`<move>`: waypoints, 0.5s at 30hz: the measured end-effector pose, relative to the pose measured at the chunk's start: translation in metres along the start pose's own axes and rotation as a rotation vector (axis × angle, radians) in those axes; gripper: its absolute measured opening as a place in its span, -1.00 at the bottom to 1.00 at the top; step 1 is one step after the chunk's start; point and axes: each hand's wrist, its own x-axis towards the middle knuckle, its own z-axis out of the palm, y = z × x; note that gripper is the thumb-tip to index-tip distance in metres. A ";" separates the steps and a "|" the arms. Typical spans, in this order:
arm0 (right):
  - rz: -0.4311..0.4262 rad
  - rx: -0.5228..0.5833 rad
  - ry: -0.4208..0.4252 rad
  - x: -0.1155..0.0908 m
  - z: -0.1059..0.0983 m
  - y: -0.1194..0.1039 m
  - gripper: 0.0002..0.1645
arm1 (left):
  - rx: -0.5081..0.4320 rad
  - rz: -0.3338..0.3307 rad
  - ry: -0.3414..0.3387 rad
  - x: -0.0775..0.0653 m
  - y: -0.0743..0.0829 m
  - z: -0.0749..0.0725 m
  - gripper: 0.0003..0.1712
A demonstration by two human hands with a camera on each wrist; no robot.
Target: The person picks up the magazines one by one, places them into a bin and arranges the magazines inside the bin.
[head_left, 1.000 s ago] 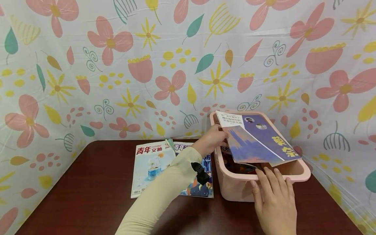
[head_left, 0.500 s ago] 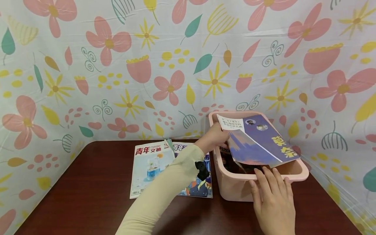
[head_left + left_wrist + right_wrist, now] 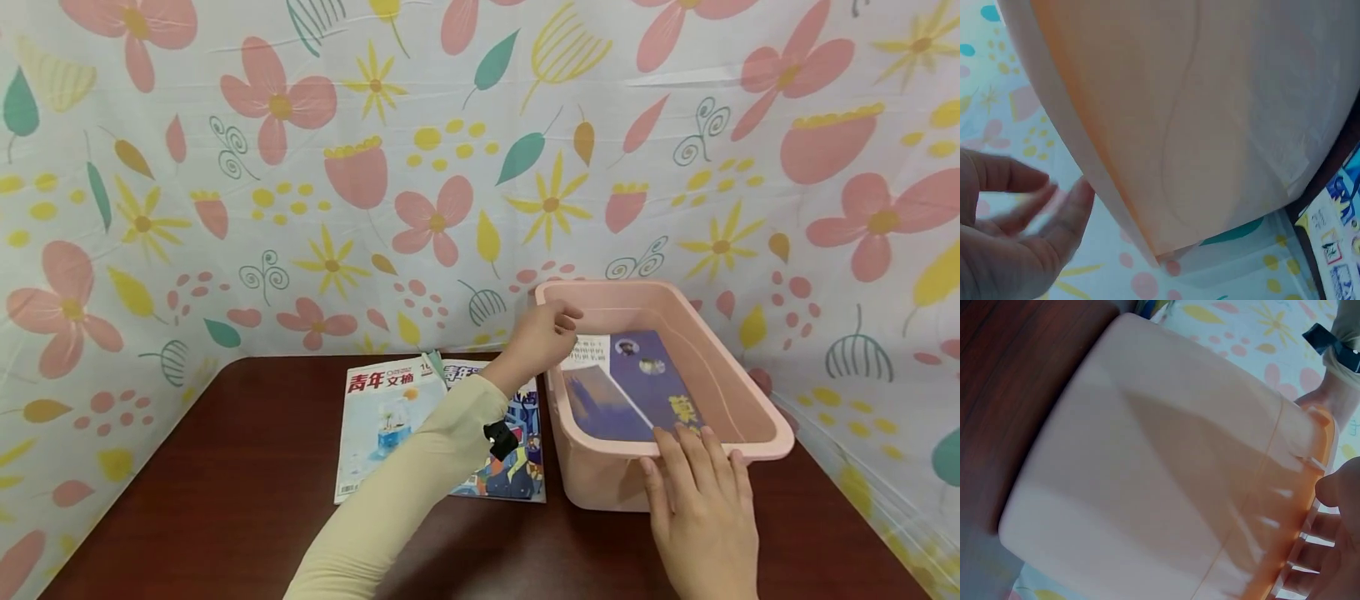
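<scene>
In the head view, the purple magazine (image 3: 637, 392) lies face up inside the pink bin (image 3: 603, 479), and the left hand (image 3: 546, 333) hangs over the bin's left rim with its fingers loosely bent and nothing between them. The right hand (image 3: 705, 508) lays fairly straight fingers across the near rim, thumb against the outer side, seemingly to steady it (touching rather than clenching, as far as shows). To the left, on the dark table (image 3: 225, 467), sit the white-covered magazine (image 3: 390, 417) and the blue magazine (image 3: 517, 442), partly overlapped by it. I judge the step in hand to be setting the purple magazine in the bin, apparently done; the next move would call for the left hand to swing to that pair and pinch an edge. The left wrist view confirms empty fingers just beside the rim. The right wrist view shows the bin's outer wall and the right fingers at the lip, tips hidden.
</scene>
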 end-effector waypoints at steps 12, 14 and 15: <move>0.007 0.005 -0.012 0.001 -0.001 -0.001 -0.27 | -0.042 0.043 0.021 -0.003 -0.018 -0.014 -0.64; 0.009 0.005 -0.019 0.001 -0.001 -0.001 -0.27 | -0.045 0.033 0.038 -0.006 -0.023 -0.019 -0.65; 0.010 0.005 -0.020 0.001 -0.001 -0.001 -0.27 | -0.041 0.026 0.045 -0.007 -0.025 -0.022 -0.66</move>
